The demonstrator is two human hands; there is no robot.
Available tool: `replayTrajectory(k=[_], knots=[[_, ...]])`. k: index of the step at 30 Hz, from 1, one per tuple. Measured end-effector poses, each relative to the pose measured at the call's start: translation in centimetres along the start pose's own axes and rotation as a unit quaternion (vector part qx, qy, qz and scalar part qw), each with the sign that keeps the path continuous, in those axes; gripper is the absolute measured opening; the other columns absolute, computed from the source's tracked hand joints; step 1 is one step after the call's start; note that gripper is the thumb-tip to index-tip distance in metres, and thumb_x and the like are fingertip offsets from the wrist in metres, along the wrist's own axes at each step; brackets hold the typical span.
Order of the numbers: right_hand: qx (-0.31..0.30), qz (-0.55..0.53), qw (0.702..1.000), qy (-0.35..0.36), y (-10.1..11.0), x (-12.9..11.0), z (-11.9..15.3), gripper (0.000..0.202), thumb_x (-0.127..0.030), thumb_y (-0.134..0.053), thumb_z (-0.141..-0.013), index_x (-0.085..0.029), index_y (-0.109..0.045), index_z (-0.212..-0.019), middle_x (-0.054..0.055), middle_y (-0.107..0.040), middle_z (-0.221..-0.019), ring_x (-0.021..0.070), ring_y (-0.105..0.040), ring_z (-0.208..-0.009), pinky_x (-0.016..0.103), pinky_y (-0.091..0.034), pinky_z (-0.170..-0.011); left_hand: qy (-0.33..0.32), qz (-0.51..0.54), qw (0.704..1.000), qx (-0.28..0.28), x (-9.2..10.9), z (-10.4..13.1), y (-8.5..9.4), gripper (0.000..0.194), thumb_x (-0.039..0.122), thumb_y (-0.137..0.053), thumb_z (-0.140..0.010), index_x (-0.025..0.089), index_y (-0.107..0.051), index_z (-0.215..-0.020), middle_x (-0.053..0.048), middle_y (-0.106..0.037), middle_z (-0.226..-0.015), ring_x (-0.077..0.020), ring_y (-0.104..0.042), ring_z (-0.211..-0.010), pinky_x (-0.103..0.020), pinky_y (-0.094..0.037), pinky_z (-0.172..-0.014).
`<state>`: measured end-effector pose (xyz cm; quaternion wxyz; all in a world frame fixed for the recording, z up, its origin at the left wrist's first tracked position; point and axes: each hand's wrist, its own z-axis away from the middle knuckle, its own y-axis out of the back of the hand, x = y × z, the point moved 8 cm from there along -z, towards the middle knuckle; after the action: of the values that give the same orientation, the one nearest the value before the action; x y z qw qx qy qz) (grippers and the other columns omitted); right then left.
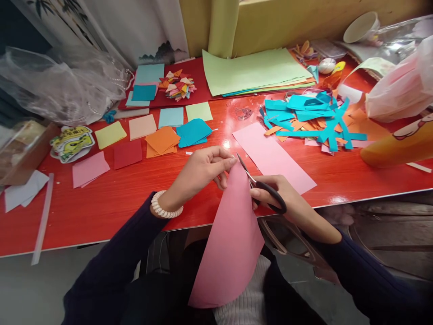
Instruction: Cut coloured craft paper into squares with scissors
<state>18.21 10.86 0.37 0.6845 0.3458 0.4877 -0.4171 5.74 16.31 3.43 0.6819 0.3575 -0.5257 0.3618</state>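
A large sheet of pink paper (232,234) hangs from my left hand (206,171), which pinches its top corner between thumb and fingers. My right hand (280,198) is closed on the black-handled scissors (275,197), whose blades lie at the sheet's upper right edge. Behind the scissors, a second piece of pink paper (274,158) lies flat on the red table (135,212). Left of my hands sit small square stacks, among them orange paper (163,141), blue paper (194,132) and red paper (127,154).
Blue and orange scraps (314,115) are heaped at the right, near a yellow cylindrical object (399,144). Large green sheets (253,70) and a folded-paper ball (177,85) lie at the back. A clear ruler (43,216) overhangs the front left edge.
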Motion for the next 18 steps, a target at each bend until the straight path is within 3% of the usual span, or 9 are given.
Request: replayTrajectory(k=[12, 18], knots=[[0.015, -0.021, 1.0, 0.002, 0.1, 0.55, 0.09, 0.042, -0.051, -0.068, -0.075, -0.018, -0.047, -0.06, -0.004, -0.041, -0.056, 0.0083, -0.042, -0.051, 0.02, -0.035, -0.046, 0.006, 0.006, 1.0, -0.015, -0.12, -0.07, -0.34, 0.013, 0.024, -0.06, -0.086, 0.012, -0.058, -0.081, 0.001, -0.059, -0.055, -0.0093, -0.059, -0.046, -0.019, -0.049, -0.046], [0.023, -0.018, 0.999, 0.013, 0.09, 0.51, 0.04, 0.043, -0.054, -0.067, -0.074, -0.018, -0.048, -0.06, -0.003, -0.043, -0.055, 0.0084, -0.04, -0.051, 0.021, -0.034, -0.046, 0.007, 0.016, 1.0, -0.011, -0.15, -0.1, -0.25, 0.012, 0.023, -0.059, -0.086, 0.012, -0.058, -0.082, 0.002, -0.059, -0.054, -0.0099, -0.06, -0.046, -0.018, -0.049, -0.045]])
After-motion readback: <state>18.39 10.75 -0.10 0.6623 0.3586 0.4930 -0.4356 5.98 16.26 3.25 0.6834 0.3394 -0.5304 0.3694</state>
